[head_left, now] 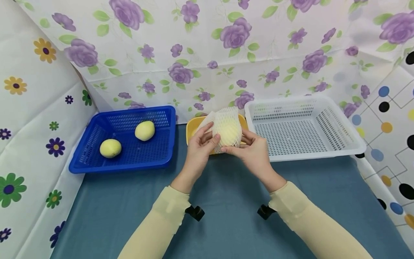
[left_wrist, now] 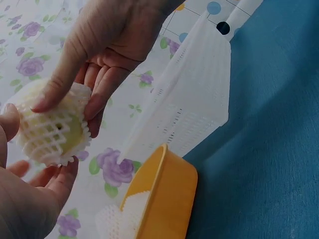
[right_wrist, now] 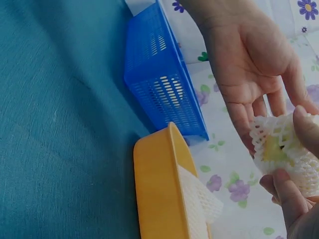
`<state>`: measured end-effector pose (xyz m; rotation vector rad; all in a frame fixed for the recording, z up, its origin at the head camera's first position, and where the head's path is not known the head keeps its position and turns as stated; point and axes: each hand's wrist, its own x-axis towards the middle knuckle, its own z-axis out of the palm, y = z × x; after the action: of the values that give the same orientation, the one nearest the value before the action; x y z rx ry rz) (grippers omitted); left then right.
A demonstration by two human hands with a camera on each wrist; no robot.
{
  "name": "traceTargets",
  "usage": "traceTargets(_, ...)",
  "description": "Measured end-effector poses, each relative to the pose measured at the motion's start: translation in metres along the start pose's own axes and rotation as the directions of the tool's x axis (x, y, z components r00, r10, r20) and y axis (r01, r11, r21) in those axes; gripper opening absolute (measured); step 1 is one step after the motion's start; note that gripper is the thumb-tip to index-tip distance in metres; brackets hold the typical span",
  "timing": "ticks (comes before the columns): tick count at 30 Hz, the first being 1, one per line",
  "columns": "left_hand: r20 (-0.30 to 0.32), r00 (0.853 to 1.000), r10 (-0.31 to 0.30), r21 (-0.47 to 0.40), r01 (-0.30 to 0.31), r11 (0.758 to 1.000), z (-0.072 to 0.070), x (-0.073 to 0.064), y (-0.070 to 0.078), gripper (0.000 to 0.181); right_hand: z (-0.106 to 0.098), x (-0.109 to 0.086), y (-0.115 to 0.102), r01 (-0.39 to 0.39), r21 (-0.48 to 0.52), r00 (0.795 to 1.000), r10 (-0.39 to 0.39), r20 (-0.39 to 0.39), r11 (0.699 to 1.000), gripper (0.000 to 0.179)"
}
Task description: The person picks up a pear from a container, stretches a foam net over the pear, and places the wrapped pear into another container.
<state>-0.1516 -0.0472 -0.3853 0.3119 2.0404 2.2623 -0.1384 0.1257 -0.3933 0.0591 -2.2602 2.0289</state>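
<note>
Netted fruit (left_wrist: 74, 132), nets (left_wrist: 133, 211) in tub (left_wrist: 178, 191)

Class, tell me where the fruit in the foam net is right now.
In the head view, the netted fruit is near the centre, held between the left hand and right hand, in front of the yellow tub.

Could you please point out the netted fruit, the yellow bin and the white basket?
Netted fruit (head_left: 228, 131): head view, middle of its netting.
Yellow bin (left_wrist: 174, 194): left wrist view, outer wall.
White basket (head_left: 291, 136): head view, slotted floor.

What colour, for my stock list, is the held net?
White net, clearest in the left wrist view.
</note>
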Motion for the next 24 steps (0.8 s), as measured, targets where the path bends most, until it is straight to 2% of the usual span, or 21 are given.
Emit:
traceTargets(2, 0.003, 1.000, 0.014, 0.011, -0.014, 1.000, 0.002, -0.003, 0.008, 0.049, 0.000, 0.003, 0.009, 0.013, -0.005, 0.999, -0.013, -0.032, 1.000, 0.079)
traceTargets(5, -0.001, 0.999, 0.045, 0.044, -0.045, 0.998, 0.002, -0.003, 0.008, 0.047, 0.001, 0.002, 0.010, 0.037, -0.023, 0.997, -0.039, -0.066, 0.999, 0.080)
traceTargets(10, -0.005, 0.999, 0.037, 0.082, -0.036, 0.996, 0.000, 0.004, -0.004, 0.052, 0.003, -0.001, 0.009, 0.093, -0.103, 0.988, -0.105, -0.113, 0.990, 0.079)
traceTargets(15, -0.029, 1.000, 0.001, 0.023, 0.000, 1.000, -0.003, 0.009, -0.012, 0.056, 0.004, -0.005, 0.005, 0.134, -0.170, 0.977, -0.159, -0.144, 0.976, 0.076)
traceTargets(19, -0.050, 0.998, -0.049, -0.040, 0.047, 0.998, -0.005, 0.009, -0.012, 0.059, 0.004, -0.004, 0.005, 0.167, -0.193, 0.975, -0.191, -0.110, 0.967, 0.076)
traceTargets(22, -0.054, 0.994, -0.094, -0.111, 0.088, 0.990, -0.007, 0.010, -0.012, 0.058, 0.001, -0.002, 0.007, 0.191, -0.222, 0.977, -0.206, -0.046, 0.956, 0.079)
traceTargets(24, -0.051, 0.992, -0.114, -0.163, 0.104, 0.981, -0.009, 0.010, -0.011, 0.055, -0.002, 0.000, 0.008, 0.209, -0.202, 0.977, -0.214, -0.002, 0.957, 0.072)
